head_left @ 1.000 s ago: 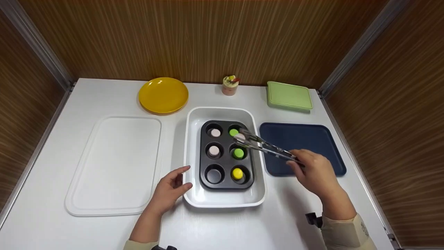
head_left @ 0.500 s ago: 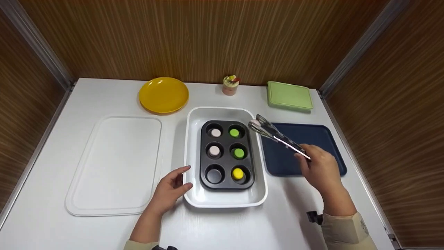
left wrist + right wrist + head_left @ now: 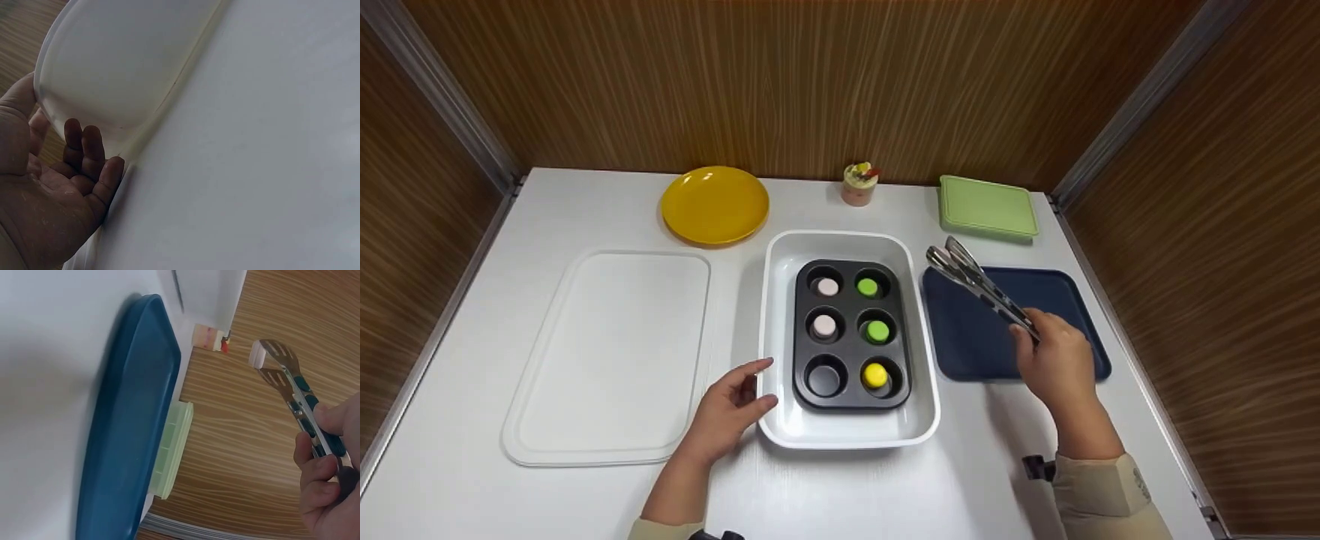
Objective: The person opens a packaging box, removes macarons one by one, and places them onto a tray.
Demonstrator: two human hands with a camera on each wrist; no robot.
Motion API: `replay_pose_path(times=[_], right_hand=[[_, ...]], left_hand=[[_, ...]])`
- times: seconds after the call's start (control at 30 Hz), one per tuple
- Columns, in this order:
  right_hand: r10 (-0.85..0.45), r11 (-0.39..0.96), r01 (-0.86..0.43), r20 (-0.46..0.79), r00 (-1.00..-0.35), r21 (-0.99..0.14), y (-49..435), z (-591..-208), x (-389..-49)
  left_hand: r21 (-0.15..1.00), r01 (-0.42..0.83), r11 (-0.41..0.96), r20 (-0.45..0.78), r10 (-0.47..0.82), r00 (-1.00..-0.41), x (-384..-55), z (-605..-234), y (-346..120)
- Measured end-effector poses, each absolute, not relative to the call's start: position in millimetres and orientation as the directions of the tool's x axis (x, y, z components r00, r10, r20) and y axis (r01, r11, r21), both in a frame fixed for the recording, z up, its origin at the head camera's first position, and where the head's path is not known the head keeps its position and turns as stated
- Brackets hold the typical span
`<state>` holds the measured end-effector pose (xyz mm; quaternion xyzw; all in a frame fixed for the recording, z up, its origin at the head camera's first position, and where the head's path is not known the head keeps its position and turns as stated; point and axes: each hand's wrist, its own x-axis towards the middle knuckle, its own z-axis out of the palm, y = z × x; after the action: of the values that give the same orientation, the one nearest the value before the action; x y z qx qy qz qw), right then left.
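In the head view, my right hand (image 3: 1059, 361) grips metal serving tongs (image 3: 988, 289), their tips raised over the back left corner of the navy tray (image 3: 997, 330). The right wrist view shows a small pale pink cylinder (image 3: 257, 354) between the tong tips. My left hand (image 3: 727, 412) has its thumb and index fingertip at the left rim of the white tub (image 3: 849, 436), the other fingers loosely bent by the outer wall. Inside the tub lies a black muffin tin (image 3: 851, 352) with pale pink pieces (image 3: 824, 325), green pieces (image 3: 877, 331) and a yellow piece (image 3: 875, 375).
A flat white lid (image 3: 615, 352) lies left of the tub. Along the back stand a yellow plate (image 3: 715, 205), a small dessert cup (image 3: 859, 185) and a light green lidded box (image 3: 988, 207). Wood-grain panels (image 3: 810, 82) enclose the back and sides.
My right hand has carried the tongs and pale pink piece from above the tin's back right cups, right and back, to over the navy tray's corner. My left hand stays put.
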<state>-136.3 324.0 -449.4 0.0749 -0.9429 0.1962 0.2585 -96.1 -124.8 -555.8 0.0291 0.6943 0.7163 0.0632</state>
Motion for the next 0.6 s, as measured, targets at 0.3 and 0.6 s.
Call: replay_pose_path(times=[0.3,0.6], right_hand=[[0.056,0.903,-0.123,0.397,-0.916,-0.411,323,-457,-141],[0.08,0.909,-0.056,0.305,-0.949,-0.412,319,-461,-146]], left_hand=[[0.999,-0.043,-0.023,-0.04,0.128,-0.991,-97,-557,-125],[0.999,-0.04,-0.019,-0.038,0.119,-0.992,-97,-557,-125]])
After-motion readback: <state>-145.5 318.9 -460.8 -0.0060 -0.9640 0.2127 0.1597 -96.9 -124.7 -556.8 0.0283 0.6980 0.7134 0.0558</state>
